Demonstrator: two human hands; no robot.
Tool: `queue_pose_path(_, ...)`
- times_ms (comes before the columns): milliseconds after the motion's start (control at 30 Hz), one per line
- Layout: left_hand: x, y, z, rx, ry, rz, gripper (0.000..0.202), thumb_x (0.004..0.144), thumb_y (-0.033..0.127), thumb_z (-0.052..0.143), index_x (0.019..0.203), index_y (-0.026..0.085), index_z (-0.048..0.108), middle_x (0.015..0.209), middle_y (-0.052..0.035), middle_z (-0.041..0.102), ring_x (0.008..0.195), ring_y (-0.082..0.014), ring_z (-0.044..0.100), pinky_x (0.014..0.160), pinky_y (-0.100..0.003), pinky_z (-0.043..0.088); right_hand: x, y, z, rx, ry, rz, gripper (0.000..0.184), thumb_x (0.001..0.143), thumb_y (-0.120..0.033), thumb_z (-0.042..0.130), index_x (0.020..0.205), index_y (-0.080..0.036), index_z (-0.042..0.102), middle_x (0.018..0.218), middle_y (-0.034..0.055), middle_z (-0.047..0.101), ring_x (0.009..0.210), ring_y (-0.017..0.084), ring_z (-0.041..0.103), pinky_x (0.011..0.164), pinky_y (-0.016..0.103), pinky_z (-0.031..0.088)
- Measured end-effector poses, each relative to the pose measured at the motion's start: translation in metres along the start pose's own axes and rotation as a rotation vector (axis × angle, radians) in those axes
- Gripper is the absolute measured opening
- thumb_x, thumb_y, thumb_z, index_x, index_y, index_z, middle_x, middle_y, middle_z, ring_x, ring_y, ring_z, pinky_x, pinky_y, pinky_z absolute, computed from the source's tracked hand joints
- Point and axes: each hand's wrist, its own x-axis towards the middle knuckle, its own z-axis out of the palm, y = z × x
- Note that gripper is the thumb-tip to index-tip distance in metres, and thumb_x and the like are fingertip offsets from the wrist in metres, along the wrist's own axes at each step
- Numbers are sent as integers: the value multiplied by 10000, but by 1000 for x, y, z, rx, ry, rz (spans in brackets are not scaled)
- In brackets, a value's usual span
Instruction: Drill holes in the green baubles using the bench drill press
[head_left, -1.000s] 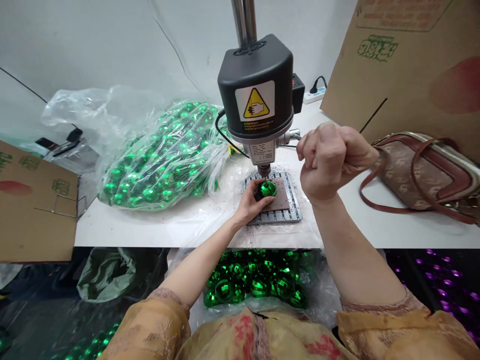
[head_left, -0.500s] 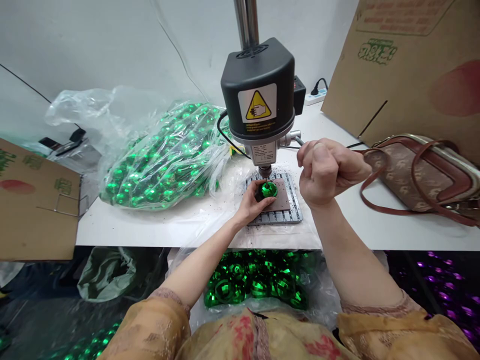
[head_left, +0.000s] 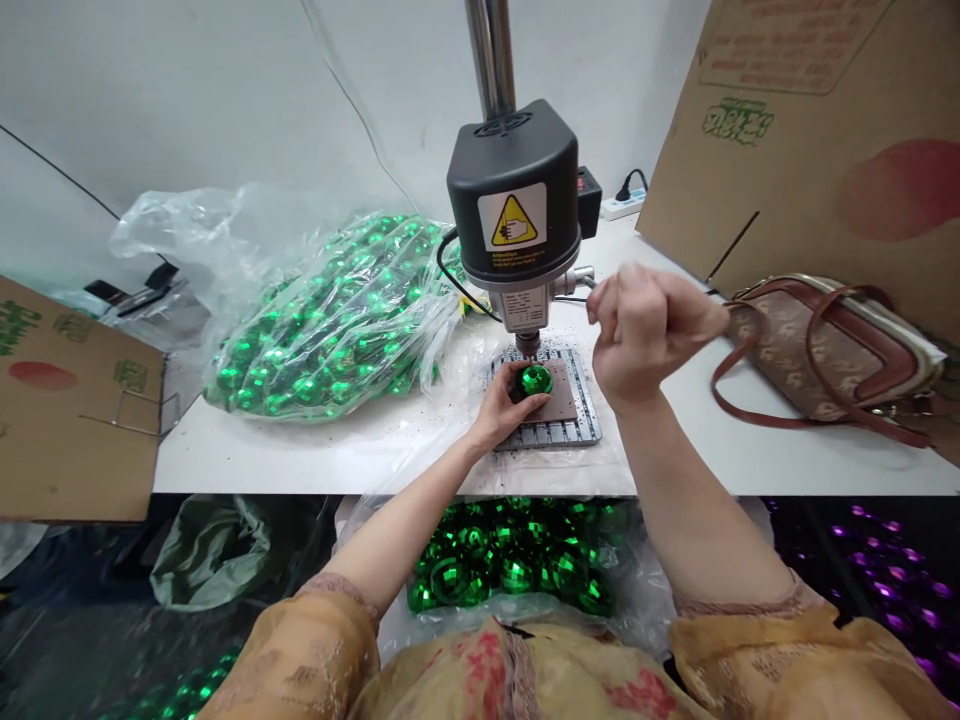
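Observation:
Under the chuck of a black bench drill press (head_left: 516,195), a shiny green faceted ball (head_left: 537,380) rests on a flat board (head_left: 562,404) over the slotted metal base (head_left: 547,434). My left hand (head_left: 501,408) grips the ball from its left side, thumb in front and fingers behind. The drill bit (head_left: 530,362) is at the top of the ball; whether it has entered I cannot tell. My right hand (head_left: 637,330) is closed in a fist round the drill press's feed lever (head_left: 589,280), most of which the fingers hide.
A clear plastic bag (head_left: 322,320) full of green balls lies left on the white table (head_left: 247,455). More green balls (head_left: 517,565) sit in plastic at my lap. A handbag (head_left: 832,350) and a cardboard box (head_left: 802,160) stand right; another box (head_left: 79,410) stands left.
The view has shifted slightly. My right hand is a little lower on the picture relative to the drill head, still round the lever. My left hand stays on the ball.

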Motion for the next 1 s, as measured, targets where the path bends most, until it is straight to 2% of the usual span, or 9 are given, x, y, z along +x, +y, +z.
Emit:
queue_pose_path(133, -10, 5, 1, 209, 190, 32, 511, 732, 392, 863, 1125, 190, 606, 1068, -77, 686, 1024, -248, 662, 918, -394, 533, 29, -8, 17, -75, -39, 144, 560, 897, -447, 641, 514, -222, 299, 424, -70, 292, 376, 51, 261, 396, 274, 236)
queue_pose_path(233, -42, 17, -2, 338, 298, 79, 488, 744, 418, 850, 1101, 192, 606, 1047, -67, 683, 986, -227, 658, 891, -376, 540, 38, -11, 20, -103, -81, 161, 584, 856, -580, 633, 525, -233, 300, 435, -72, 312, 376, 54, 259, 397, 280, 256)
queue_pose_path(300, -74, 27, -7, 377, 169, 119, 500, 760, 458, 834, 1118, 194, 604, 1032, -63, 687, 940, -210, 666, 844, -347, 552, 39, -12, 20, -6, -88, 151, 537, 837, -496, 688, 528, -236, 334, 437, -78, 330, 365, 56, 269, 387, 286, 247)
queue_pose_path(433, -138, 35, -11, 482, -478, 198, 505, 867, 502, 728, 1245, 194, 594, 1149, -109, 697, 1043, -241, 684, 892, -352, 569, 37, -13, 21, 161, -66, 157, 434, 861, -219, 684, 541, -234, 391, 425, -86, 352, 343, 66, 266, 379, 303, 211)
queue_pose_path(500, -160, 30, -8, 651, -720, 206, 525, 922, 462, 670, 1354, 189, 555, 1331, -156, 643, 1153, -292, 666, 964, -401, 559, 37, -12, 21, 184, -48, 160, 432, 827, -289, 722, 547, -236, 398, 423, -88, 356, 343, 68, 260, 377, 310, 196)
queue_pose_path(567, -173, 23, -3, 804, -857, 193, 605, 944, 432, 641, 1469, 185, 472, 1511, -195, 515, 1255, -354, 622, 1025, -456, 535, 38, -10, 21, 184, -36, 160, 468, 746, -439, 764, 542, -242, 392, 416, -88, 355, 343, 69, 259, 371, 317, 193)
queue_pose_path(700, -174, 16, 4, 829, -913, 164, 745, 959, 532, 574, 1578, 191, 338, 1628, -208, 361, 1436, -402, 464, 1157, -500, 445, 38, -8, 19, 140, -45, 170, 501, 719, -511, 764, 517, -239, 394, 403, -83, 364, 334, 67, 280, 364, 316, 206)
queue_pose_path(867, -166, 8, 5, 820, -1015, 56, 758, 919, 603, 600, 1547, 215, 425, 1464, -187, 561, 1342, -370, 576, 1122, -455, 500, 36, -6, 16, 64, -38, 167, 525, 726, -543, 751, 495, -225, 405, 393, -87, 358, 329, 49, 301, 352, 281, 235)
queue_pose_path(1000, -164, 7, 3, 888, -986, 140, 780, 890, 586, 649, 1541, 213, 437, 1395, -191, 610, 1289, -398, 603, 1083, -496, 525, 34, -5, 16, 48, -32, 148, 536, 764, -508, 743, 491, -208, 393, 401, -86, 344, 345, 42, 322, 367, 264, 247)
